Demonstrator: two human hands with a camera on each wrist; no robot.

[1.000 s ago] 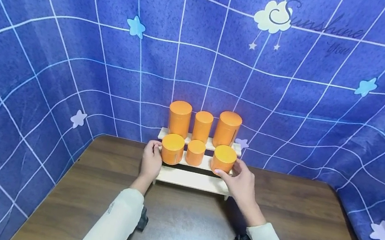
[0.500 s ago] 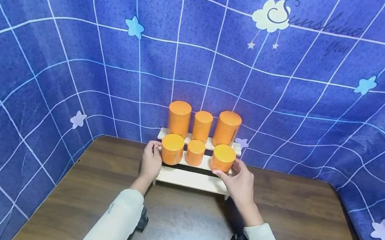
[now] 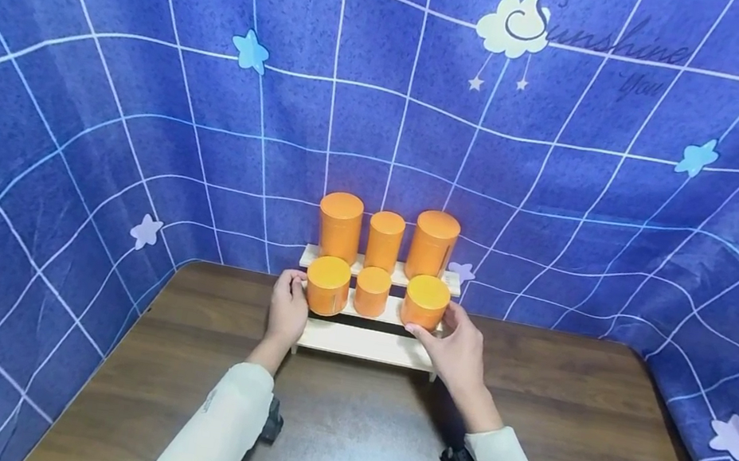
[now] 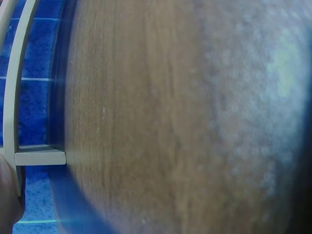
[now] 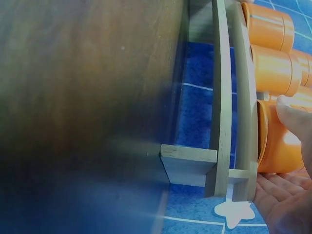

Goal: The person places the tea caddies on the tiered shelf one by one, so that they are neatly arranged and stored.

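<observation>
While the stepped wooden rack [image 3: 366, 343] sits at the table's [image 3: 571, 424] far edge, left hand [image 3: 287, 313] grips its left end and right hand [image 3: 459, 350] curls round the rack's right-hand lower tin [image 3: 426, 301]. Judgement: steady the rack, keep that tin upright, avoid nudging the middle tin [image 3: 372, 291].

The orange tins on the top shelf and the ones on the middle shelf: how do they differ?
The top-row tins are taller than the squat middle-row tins. No hand touches the top-row tins; of the middle row, the left hand touches the left tin, the right hand the right. Both rows are orange, lidded, three abreast, the smallest in the centre.
</observation>
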